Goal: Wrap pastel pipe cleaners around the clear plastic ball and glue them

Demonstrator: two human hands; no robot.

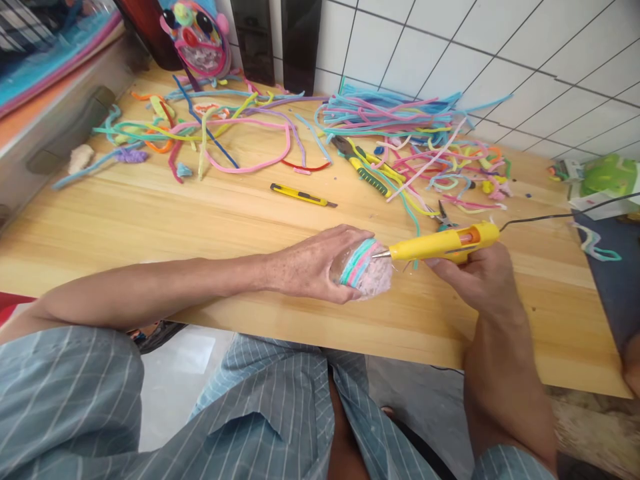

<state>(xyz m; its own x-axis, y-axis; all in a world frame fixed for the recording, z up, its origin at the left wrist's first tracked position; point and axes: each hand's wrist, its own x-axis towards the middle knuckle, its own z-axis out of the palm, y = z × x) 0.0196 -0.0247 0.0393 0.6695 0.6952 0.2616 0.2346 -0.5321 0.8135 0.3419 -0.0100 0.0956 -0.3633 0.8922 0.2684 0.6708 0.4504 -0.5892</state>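
Note:
My left hand [320, 263] is wrapped round a small clear rounded container [379, 283] with pale pink fluffy stuff in or on its right end. Green, blue and pink pipe cleaners [359, 262] band it near the middle. In my right hand [483, 273] is a yellow glue gun [430, 245], held level. Its metal nozzle points left and meets or nearly meets the banded part; I cannot tell whether it touches. Part of the container is hidden by my left fingers.
A yellow utility knife [300, 194] lies ahead, with yellow-green pliers [363, 167] behind it. Loose pipe cleaners [390, 113] spread along the tiled wall. A decorated face-like figure [197, 40] stands at the back left. The gun's black cord [560, 217] runs off right.

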